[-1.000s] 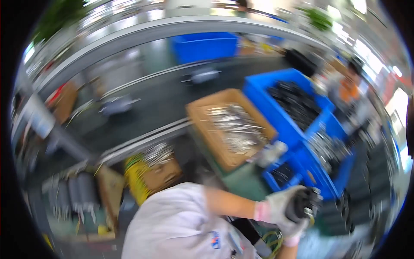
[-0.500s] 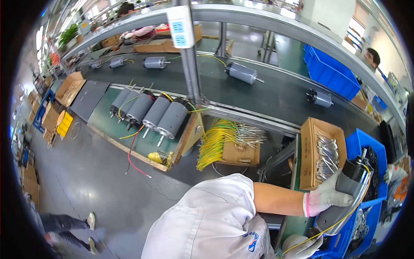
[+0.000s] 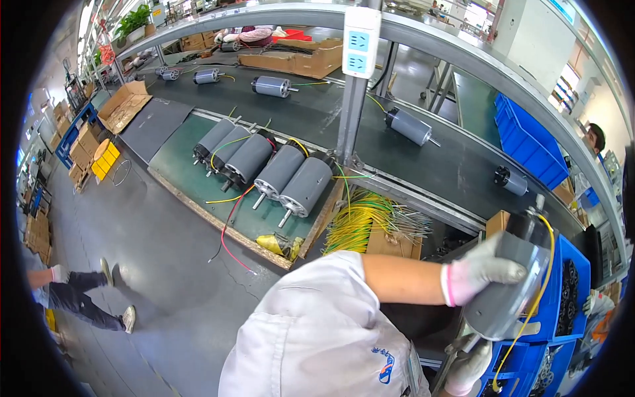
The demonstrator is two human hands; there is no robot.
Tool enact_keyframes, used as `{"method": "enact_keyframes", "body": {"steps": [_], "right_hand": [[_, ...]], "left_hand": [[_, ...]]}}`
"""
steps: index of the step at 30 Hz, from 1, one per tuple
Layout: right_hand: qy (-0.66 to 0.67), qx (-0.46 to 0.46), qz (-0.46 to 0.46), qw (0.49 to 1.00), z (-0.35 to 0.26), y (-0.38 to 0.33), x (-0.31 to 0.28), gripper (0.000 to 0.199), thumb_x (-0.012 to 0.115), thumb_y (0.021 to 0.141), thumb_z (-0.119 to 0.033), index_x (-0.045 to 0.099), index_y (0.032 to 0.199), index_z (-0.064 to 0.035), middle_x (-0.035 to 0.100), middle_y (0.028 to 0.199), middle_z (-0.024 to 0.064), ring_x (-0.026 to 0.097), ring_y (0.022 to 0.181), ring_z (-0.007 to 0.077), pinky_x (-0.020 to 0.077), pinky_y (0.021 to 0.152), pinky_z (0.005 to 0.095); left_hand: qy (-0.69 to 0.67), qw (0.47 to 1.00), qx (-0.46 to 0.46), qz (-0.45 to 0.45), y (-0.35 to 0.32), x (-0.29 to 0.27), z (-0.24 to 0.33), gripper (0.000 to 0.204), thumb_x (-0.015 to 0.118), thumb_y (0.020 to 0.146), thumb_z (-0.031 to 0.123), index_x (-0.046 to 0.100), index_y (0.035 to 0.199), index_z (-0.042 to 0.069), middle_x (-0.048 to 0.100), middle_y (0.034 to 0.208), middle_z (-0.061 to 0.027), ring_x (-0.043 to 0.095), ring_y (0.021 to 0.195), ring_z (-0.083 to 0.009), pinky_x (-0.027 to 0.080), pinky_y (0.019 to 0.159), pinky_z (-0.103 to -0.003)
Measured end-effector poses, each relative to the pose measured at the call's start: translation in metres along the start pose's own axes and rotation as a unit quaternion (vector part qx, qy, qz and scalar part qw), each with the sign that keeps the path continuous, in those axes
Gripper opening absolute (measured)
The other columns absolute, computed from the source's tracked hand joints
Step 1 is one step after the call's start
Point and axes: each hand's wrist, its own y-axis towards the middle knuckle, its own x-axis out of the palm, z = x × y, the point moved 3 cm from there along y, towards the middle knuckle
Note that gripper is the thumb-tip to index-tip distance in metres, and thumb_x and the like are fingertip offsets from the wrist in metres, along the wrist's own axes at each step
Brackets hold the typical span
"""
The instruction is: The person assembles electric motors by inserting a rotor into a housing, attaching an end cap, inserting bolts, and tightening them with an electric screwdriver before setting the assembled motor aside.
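Note:
My left hand (image 3: 481, 270), in a white glove with a pink cuff, is closed around the side of a grey cylindrical electric motor (image 3: 497, 291). The motor is tilted, its black end and a short shaft upward, with a yellow wire (image 3: 529, 314) hanging down its right side. A metal shaft sticks out at its lower end. Just below, my gloved right hand (image 3: 468, 369) is closed at that shaft; its fingers are partly hidden. Blue bins (image 3: 580, 264) with black parts stand beside and behind the motor.
Several grey motors (image 3: 307, 185) lie on a green bench at left; others lie along the dark conveyor (image 3: 317, 112). Yellow-green wires (image 3: 360, 221) lie on cardboard below the metal frame (image 3: 348, 126). Another person walks at far left (image 3: 79, 291); a blue crate (image 3: 529, 142) stands beyond the conveyor.
The view has shifted, so the bench appears further right. My hands have moved the motor left and toward me; its lower shaft now shows. The person at lower left has stepped.

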Motion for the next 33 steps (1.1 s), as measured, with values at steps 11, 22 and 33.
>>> {"method": "enact_keyframes", "body": {"steps": [11,22,33], "right_hand": [[-0.043,0.139,0.023,0.989,-0.007,0.039,0.003,0.026,0.048,0.094,-0.024,0.051,0.092,0.0013,0.058,0.070,0.0099,0.056,0.056,0.0144,0.0467,0.051,0.0239],[-0.050,0.224,0.009,0.973,0.031,0.047,-0.021,0.025,0.047,0.092,-0.024,0.052,0.094,0.0006,0.058,0.070,0.0108,0.055,0.051,0.0150,0.0458,0.048,0.0250],[-0.057,0.231,0.031,0.971,0.035,0.046,-0.016,0.022,0.045,0.093,-0.021,0.052,0.094,0.0000,0.056,0.068,0.0081,0.052,0.052,0.0118,0.0443,0.049,0.0229]], "left_hand": [[0.546,0.724,0.125,0.403,-0.124,-0.092,0.238,0.073,0.081,0.060,0.017,0.046,0.121,-0.002,0.061,0.100,-0.0121,0.060,0.091,-0.0224,0.049,0.083,-0.035],[0.755,0.216,-0.220,0.580,-0.224,-0.174,0.369,0.113,0.081,0.052,0.039,0.024,0.142,0.000,0.051,0.128,-0.0233,0.053,0.115,-0.0325,0.042,0.098,-0.033],[0.768,0.156,-0.355,0.510,-0.188,-0.186,0.343,0.109,0.079,0.056,0.044,0.025,0.143,0.006,0.047,0.134,-0.0196,0.051,0.119,-0.0312,0.041,0.099,-0.035]]}}
